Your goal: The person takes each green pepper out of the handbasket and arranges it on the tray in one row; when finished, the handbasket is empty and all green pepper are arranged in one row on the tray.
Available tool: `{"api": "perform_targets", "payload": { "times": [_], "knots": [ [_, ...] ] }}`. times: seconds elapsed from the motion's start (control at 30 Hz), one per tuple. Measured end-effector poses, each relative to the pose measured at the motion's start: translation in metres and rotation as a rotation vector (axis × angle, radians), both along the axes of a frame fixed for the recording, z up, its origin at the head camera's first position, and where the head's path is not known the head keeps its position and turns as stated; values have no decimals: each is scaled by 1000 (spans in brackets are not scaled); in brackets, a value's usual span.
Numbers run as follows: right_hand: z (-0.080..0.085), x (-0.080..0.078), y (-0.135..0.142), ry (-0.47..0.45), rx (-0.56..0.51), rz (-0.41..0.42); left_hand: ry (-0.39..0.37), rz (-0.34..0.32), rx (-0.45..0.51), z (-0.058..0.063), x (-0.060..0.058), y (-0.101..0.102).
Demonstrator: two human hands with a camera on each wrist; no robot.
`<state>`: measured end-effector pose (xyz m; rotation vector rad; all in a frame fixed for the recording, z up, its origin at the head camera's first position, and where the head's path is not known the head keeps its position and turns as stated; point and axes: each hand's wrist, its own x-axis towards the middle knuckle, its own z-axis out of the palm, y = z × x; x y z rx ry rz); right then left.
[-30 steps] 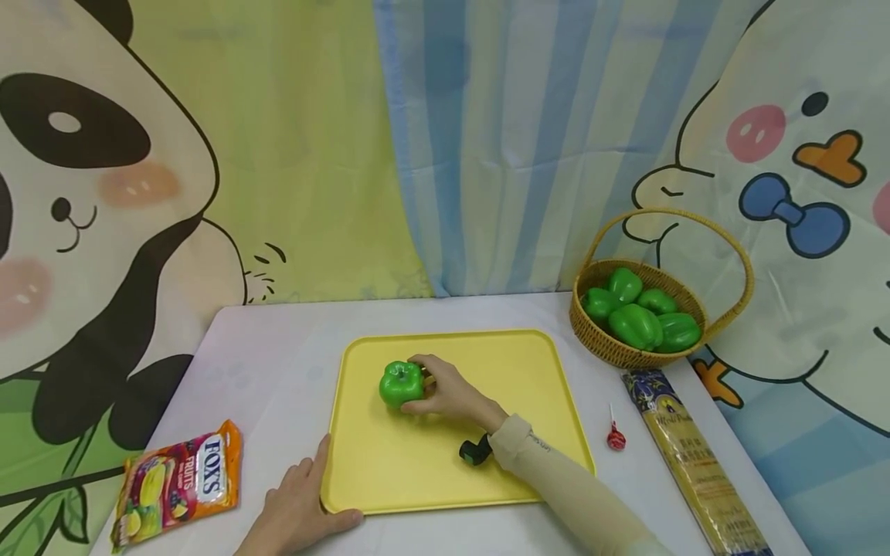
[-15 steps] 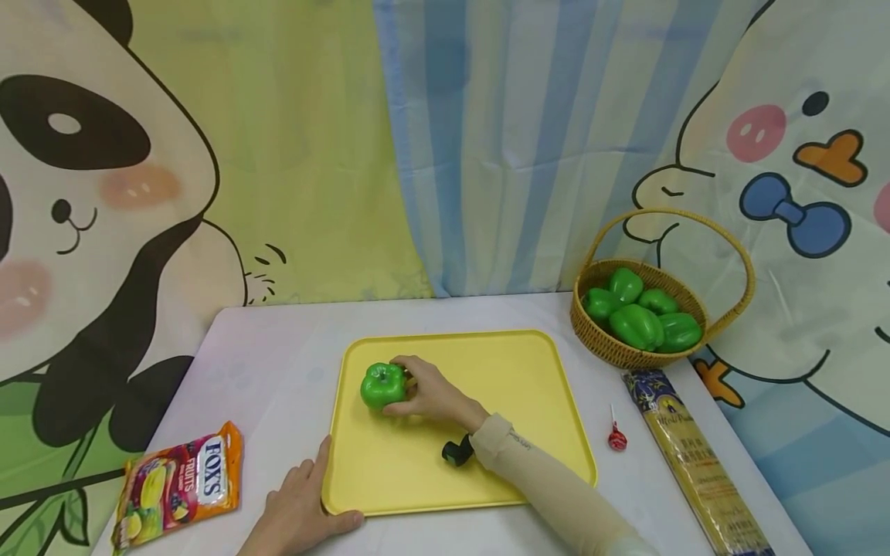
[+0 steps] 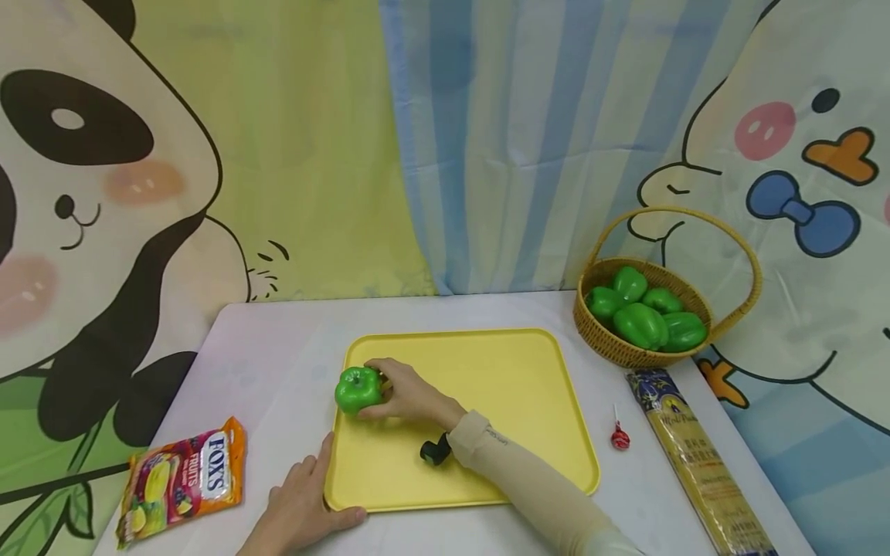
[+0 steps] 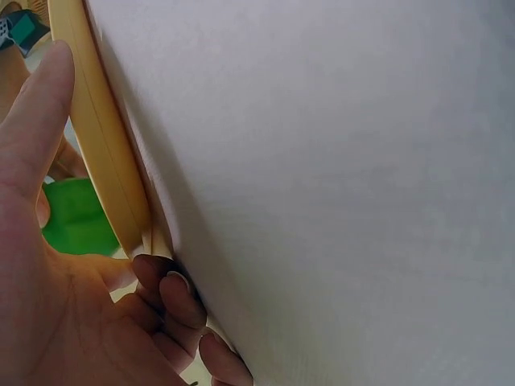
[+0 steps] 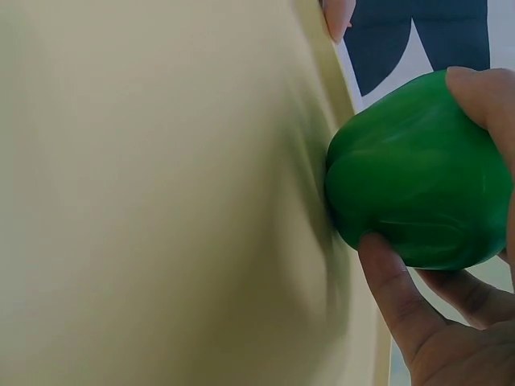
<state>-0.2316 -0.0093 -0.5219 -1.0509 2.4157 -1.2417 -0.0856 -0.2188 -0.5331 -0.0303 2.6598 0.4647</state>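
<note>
In the head view, my right hand (image 3: 413,394) pinches a green bell pepper (image 3: 358,390) at the left rim of the yellow tray (image 3: 480,371). The right wrist view shows the pepper (image 5: 422,177) between thumb and fingers, close above the tray surface (image 5: 145,185); I cannot tell whether it touches. My left hand (image 3: 299,502) rests at the tray's near left corner, index finger along the left edge and thumb along the front edge. In the left wrist view, the left thumb (image 4: 44,104) lies against the tray rim (image 4: 100,137), the other fingertips down by the corner.
A wicker basket (image 3: 605,340) with several green peppers stands at the back right. Along the right lie a red lollipop (image 3: 620,439) and a long pasta packet (image 3: 702,463). A Fox's candy bag (image 3: 182,485) lies at left. A black strap device (image 3: 435,449) sits at the right wrist.
My right hand has carried the pepper leftward across the tray, from inside it to over its left rim. The left hand stays at the corner.
</note>
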Motion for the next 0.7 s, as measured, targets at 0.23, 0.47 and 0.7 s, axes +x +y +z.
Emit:
{"api": "perform_targets", "payload": {
  "times": [0.23, 0.47, 0.7],
  "knots": [
    [1, 5, -16, -25, -6, 28, 2, -5, 0, 1, 1, 0],
    [1, 6, -21, -43, 19, 17, -21, -2, -6, 2, 1, 1],
    [2, 6, -19, -8, 65, 7, -27, 0, -6, 3, 0, 2]
  ]
}}
